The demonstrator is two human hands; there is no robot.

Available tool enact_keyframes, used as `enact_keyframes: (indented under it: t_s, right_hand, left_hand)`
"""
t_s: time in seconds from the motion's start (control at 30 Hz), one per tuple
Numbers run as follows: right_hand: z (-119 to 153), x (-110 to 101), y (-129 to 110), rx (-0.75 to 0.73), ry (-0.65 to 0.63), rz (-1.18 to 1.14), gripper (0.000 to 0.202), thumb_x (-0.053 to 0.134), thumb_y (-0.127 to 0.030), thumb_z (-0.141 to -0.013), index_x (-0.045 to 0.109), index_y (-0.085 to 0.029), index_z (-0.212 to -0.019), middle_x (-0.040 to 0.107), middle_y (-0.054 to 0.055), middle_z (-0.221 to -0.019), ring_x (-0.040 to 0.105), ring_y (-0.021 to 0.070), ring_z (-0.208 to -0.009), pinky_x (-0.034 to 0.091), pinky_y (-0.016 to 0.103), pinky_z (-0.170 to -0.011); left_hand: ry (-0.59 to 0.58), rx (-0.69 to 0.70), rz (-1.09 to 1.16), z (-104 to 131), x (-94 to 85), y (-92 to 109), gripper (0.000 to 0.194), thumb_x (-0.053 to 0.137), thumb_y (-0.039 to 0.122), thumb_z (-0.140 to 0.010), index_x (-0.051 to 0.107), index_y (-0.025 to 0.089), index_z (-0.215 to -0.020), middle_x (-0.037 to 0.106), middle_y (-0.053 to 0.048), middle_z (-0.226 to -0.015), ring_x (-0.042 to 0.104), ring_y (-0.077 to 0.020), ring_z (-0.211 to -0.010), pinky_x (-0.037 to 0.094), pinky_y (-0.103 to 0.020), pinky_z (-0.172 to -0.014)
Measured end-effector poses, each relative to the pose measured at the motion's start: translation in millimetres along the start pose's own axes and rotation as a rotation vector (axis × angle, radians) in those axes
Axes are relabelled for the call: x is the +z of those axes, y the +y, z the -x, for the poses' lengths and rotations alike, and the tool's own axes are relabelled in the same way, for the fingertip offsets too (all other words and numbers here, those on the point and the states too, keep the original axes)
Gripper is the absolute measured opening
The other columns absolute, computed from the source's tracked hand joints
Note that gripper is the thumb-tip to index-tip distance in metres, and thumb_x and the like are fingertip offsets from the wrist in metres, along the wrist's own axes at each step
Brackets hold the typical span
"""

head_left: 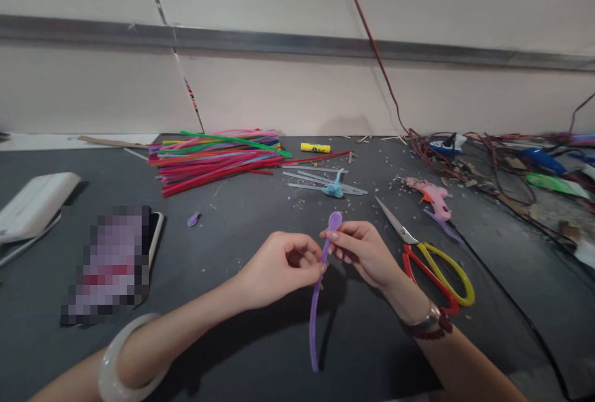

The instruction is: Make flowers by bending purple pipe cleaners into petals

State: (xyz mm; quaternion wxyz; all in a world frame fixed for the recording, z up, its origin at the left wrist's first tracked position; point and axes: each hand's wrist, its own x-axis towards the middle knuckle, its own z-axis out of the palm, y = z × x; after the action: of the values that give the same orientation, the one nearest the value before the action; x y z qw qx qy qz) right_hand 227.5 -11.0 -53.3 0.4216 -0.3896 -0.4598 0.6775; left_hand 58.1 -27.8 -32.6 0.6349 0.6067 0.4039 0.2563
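Observation:
Between my two hands is a purple pipe cleaner, its upper end coiled into a small oval loop and its long tail hanging down. My left hand pinches the stem between thumb and forefinger. Just under the loop, my right hand grips the same stem with thumb and fingertips. A small purple looped piece lies apart on the dark table, to the left. Scissors with red and yellow handles rest right of my right hand, blades spread slightly.
A bundle of colourful pipe cleaners lies at the back, beside a yellow glue stick. Clear sticks touch a light-blue fuzzy piece. A pink glue gun with its cord sits right; a phone and white power bank left.

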Motion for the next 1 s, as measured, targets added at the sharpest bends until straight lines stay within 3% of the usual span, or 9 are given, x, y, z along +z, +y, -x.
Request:
enact_keyframes:
  t_s: [0.3, 0.73, 1.0]
  right_hand:
    - [-1.4, -1.4, 0.7, -0.011, 0.013, 0.057, 0.016, 0.066, -0.029, -0.07, 0.069, -0.013, -0.07, 0.057, 0.0, -0.054, 0.042, 0.0029, -0.044, 0.03, 0.015, -0.04]
    - [-3.5, -3.1, 3.7, -0.038, 0.043, 0.027, 0.014, 0.066, -0.027, -0.07, 0.068, -0.014, -0.068, 0.06, 0.001, -0.058, 0.046, 0.0053, -0.046, 0.034, 0.017, -0.04]
    - [-7.7, -3.1, 5.6, 0.006, -0.026, -0.101, 0.029, 0.057, -0.038, -0.077, 0.068, -0.013, -0.083, 0.062, 0.004, -0.066, 0.047, 0.0067, -0.05, 0.035, 0.019, -0.044]
  left_hand:
    - [0.08, 0.07, -0.204, -0.3, -1.3, -5.0, 0.009, 0.055, 0.022, -0.072, 0.056, 0.014, -0.069, 0.059, 0.0, -0.061, 0.057, -0.0105, -0.056, 0.045, -0.021, -0.055]
    - [-0.036, -0.064, 0.113, -8.5, -7.7, -8.3, 0.011, 0.061, 0.023, -0.071, 0.056, 0.012, -0.072, 0.059, 0.0, -0.06, 0.061, -0.0123, -0.054, 0.049, -0.025, -0.058]
    - [0.004, -0.097, 0.208, -11.3, -10.1, -13.4, 0.017, 0.064, 0.026, -0.07, 0.055, 0.012, -0.074, 0.06, 0.0, -0.062, 0.061, -0.0123, -0.052, 0.05, -0.025, -0.054]
